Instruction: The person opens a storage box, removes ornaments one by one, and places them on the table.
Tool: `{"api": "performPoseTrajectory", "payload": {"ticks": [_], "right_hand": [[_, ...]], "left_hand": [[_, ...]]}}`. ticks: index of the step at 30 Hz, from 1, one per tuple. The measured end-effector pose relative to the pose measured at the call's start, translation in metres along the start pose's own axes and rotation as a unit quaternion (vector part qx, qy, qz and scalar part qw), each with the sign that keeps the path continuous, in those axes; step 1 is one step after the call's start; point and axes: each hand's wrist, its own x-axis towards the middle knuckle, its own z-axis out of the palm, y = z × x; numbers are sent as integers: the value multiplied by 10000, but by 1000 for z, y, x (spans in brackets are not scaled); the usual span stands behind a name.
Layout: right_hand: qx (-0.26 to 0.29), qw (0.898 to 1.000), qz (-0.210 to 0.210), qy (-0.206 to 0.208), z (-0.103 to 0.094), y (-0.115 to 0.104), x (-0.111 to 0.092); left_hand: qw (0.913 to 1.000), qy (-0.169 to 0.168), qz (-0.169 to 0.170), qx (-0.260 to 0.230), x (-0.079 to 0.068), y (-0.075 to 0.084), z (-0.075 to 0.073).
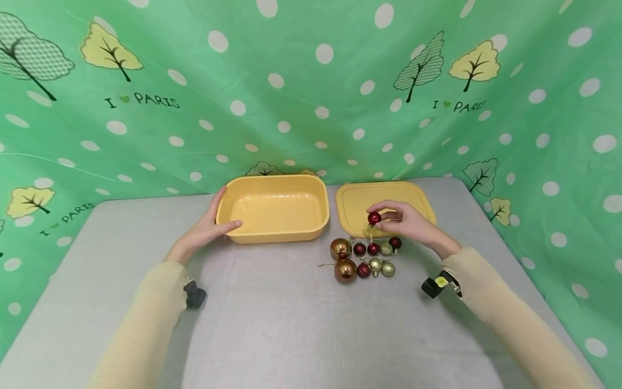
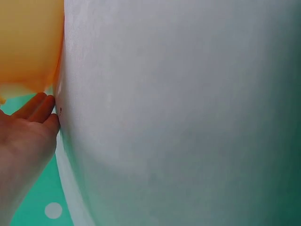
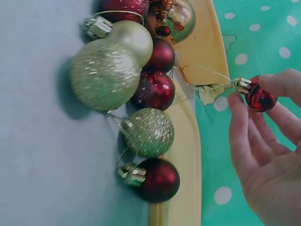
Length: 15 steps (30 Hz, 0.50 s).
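My left hand (image 1: 206, 225) holds the yellow plastic box (image 1: 274, 236) by its left end, thumb over the front rim and fingers along the outside. In the left wrist view, the fingers (image 2: 40, 106) lie against the box wall. Above the yellow lid (image 1: 350, 201), my right hand (image 1: 400, 220) pinches a small shiny red Christmas bauble (image 3: 261, 97) between thumb and fingers. Its gold cap and string loop hang toward the other baubles. On the table just below that hand sit red baubles (image 1: 363, 270), pale gold-green baubles (image 3: 106, 75) and two larger copper baubles (image 1: 345, 270).
The box stands open beside the lid, which lies flat at the back right of the grey-covered table (image 1: 272, 324). A green dotted curtain (image 1: 301, 97) hangs behind and at the right. A gold string (image 1: 326, 265) pokes out left of the copper baubles.
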Motion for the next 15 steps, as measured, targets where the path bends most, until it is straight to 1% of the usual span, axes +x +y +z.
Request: {"api": "performPoseTrajectory", "payload": {"ticks": [3, 7, 11, 15], "right_hand": [[-47, 9999, 22, 117, -4, 3, -11], [-82, 9995, 99, 294, -7, 6, -27], [-184, 9984, 128, 517, -5, 7, -44], [-332, 9967, 66, 742, -1, 12, -58]], "left_hand": [[10000, 23, 19, 11, 1, -3, 0], [10000, 12, 34, -53, 1, -2, 0], [9999, 2, 73, -89, 1, -1, 1], [9999, 1, 60, -107, 1, -2, 1]]}}
